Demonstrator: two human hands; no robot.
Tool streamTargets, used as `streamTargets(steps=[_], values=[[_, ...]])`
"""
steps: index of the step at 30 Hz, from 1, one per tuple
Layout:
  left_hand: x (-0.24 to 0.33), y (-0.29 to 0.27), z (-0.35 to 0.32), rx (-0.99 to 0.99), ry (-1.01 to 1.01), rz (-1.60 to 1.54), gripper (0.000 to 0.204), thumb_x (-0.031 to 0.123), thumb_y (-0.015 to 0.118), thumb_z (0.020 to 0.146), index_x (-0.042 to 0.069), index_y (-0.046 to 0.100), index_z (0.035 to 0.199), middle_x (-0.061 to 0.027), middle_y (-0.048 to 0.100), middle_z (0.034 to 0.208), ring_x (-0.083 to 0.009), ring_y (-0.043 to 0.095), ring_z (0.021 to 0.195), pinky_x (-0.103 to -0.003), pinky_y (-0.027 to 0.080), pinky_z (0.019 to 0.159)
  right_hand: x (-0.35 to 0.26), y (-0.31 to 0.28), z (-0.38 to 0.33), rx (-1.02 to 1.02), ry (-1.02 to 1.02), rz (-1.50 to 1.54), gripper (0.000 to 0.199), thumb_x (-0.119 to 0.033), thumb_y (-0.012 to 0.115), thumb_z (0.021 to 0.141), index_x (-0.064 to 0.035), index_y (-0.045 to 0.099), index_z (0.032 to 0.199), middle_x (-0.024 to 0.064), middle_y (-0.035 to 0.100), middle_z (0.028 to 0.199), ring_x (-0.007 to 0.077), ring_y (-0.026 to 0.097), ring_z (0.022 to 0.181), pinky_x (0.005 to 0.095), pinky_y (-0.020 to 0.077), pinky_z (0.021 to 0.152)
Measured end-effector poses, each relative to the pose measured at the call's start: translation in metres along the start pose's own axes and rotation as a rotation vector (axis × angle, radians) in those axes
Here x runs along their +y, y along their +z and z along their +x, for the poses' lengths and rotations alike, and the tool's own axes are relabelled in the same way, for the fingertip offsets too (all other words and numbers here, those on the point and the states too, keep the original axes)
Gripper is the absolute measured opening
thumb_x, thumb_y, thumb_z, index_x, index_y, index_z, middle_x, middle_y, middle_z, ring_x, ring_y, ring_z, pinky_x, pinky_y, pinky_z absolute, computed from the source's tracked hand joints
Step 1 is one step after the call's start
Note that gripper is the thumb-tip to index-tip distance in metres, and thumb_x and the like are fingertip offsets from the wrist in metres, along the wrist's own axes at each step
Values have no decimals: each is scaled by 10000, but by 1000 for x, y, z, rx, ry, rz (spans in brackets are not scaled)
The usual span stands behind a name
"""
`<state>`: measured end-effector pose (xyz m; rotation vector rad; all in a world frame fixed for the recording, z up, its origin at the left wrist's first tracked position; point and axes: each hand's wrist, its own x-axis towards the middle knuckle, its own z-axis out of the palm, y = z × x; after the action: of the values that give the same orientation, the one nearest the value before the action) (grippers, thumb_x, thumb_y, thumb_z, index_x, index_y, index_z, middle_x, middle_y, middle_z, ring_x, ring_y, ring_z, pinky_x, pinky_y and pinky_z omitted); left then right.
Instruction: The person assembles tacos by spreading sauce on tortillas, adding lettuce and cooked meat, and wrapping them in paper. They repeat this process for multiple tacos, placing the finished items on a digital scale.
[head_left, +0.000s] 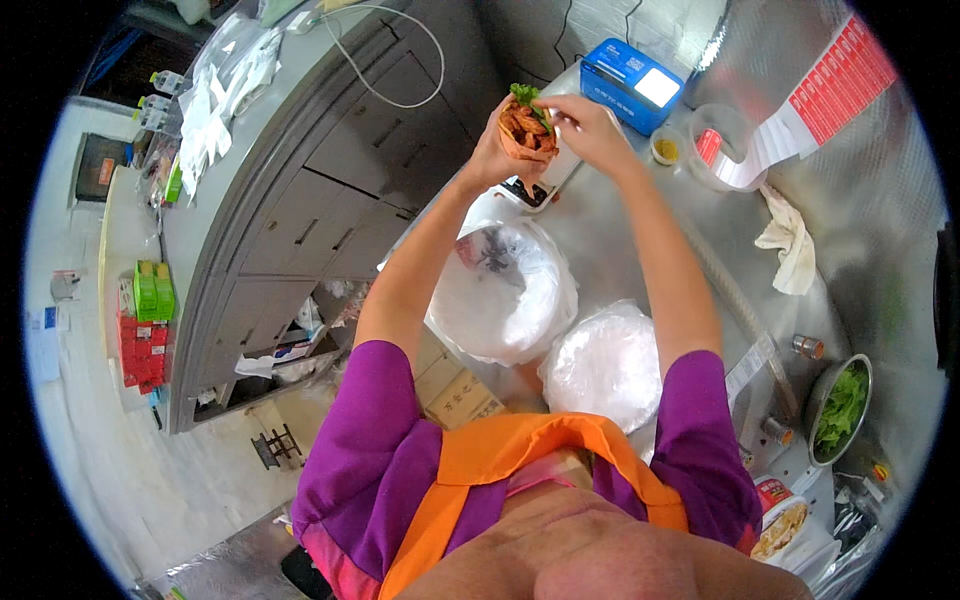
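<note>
My left hand (485,158) is closed round a wrap (527,133) filled with brown, glazed pieces of meat, held up at the top middle. A green lettuce leaf (525,94) sticks out of its far side. The fingers of my right hand (592,132) are pinched together at the wrap's right rim, on the edge of the lettuce. Below the wrap, partly hidden by it, a white flat device (556,182) with a dark display lies on the metal counter (640,225).
Two round containers under clear plastic, a larger one (500,300) and a smaller one (605,365), stand close to my body. A blue box-shaped device (630,85), a cup of yellow powder (665,150), a cloth (788,240) and a steel bowl of lettuce (840,410) are rightward. Grey cabinets (345,160) stand left.
</note>
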<state>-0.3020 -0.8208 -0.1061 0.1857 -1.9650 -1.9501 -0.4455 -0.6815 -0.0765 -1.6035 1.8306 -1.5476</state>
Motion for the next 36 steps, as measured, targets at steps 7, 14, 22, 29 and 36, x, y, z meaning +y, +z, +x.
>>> streamTargets(steps=[7,14,22,29,36], values=[[-12,1,-2,-9,53,81,1157,40,883,564,32,203,1500,-91,485,1344,-190,500,1233,-338,397,1073,-29,5,-16,-69,53,53,387,-59,698,748,-30,666,1133,102,640,968,173,630,844,281,520,763],[-18,-3,-18,-48,133,-75,1118,66,877,554,75,253,1482,-49,500,1287,-171,531,1158,-346,463,993,-69,10,-16,-75,-259,-413,357,-64,688,762,-83,651,1116,169,580,1080,320,639,938,378,541,805],[14,5,-56,-159,61,-102,1258,-67,846,634,157,33,1567,-83,401,1407,-174,446,1268,-358,421,1056,-92,17,-19,-352,-346,-515,185,-159,665,816,-83,671,984,104,611,1065,286,638,934,371,529,769],[66,24,-107,-29,64,27,1190,41,853,639,105,83,1545,-125,446,1332,-222,505,1202,-357,454,1016,-160,12,-44,-204,-213,-384,417,-299,690,822,-12,635,1119,166,590,1053,340,607,974,418,509,825],[71,78,-151,372,451,542,1274,334,905,590,-29,118,1524,-233,371,1396,-393,374,1270,-468,275,1120,-248,29,-118,-19,138,-483,994,-465,729,809,105,239,1460,304,551,1215,447,597,1054,477,505,853]])
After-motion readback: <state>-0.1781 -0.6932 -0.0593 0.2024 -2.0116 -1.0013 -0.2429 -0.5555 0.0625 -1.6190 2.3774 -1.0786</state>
